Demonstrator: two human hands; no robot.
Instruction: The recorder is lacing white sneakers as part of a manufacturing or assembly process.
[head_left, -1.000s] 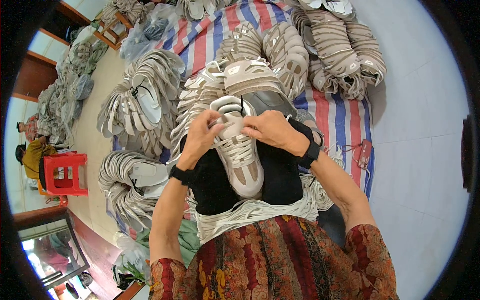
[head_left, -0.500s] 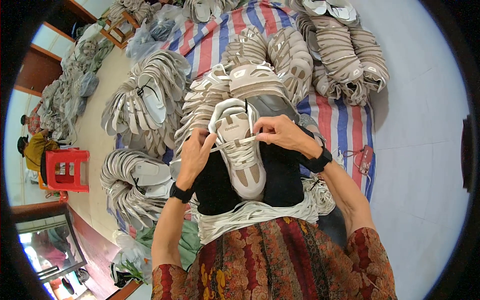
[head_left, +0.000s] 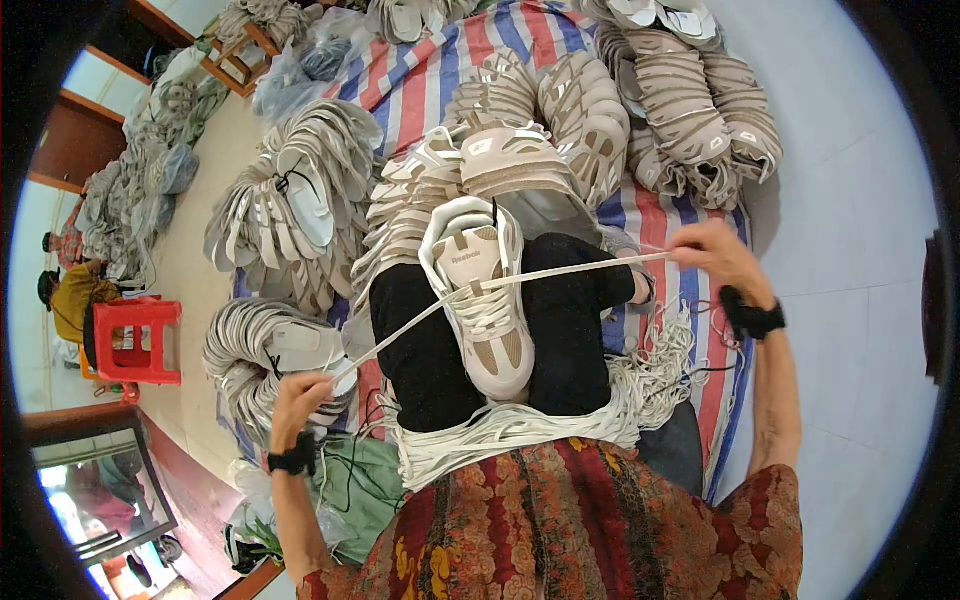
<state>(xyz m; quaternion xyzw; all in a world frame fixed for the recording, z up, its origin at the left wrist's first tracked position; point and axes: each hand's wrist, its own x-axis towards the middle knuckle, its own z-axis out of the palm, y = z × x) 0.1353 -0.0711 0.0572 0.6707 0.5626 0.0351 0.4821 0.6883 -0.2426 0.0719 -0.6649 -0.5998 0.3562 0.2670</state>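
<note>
A beige and white sneaker upper (head_left: 488, 310) rests between my black-clad knees, toe toward me. Its white shoelace (head_left: 575, 268) runs out from the lacing to both sides and is pulled taut. My left hand (head_left: 300, 402), low on the left, is closed on one end of the lace. Out to the right, beyond my knee, my right hand (head_left: 722, 258) is closed on the other end, slightly blurred. The shoe's tongue stands up above the lacing. Across my lap lies a bundle of loose white laces (head_left: 500, 440).
Stacks of beige uppers (head_left: 290, 190) lie left and ahead on a red, white and blue striped sheet (head_left: 420, 90). More stacks (head_left: 680, 95) stand at the far right. A red plastic stool (head_left: 138, 342) and seated people are at the left. Green fabric (head_left: 360, 490) lies by my left arm.
Both hands have moved away from the shoe, the left one down and left, the right one out to the right. The lace has been drawn out long and tight between them.
</note>
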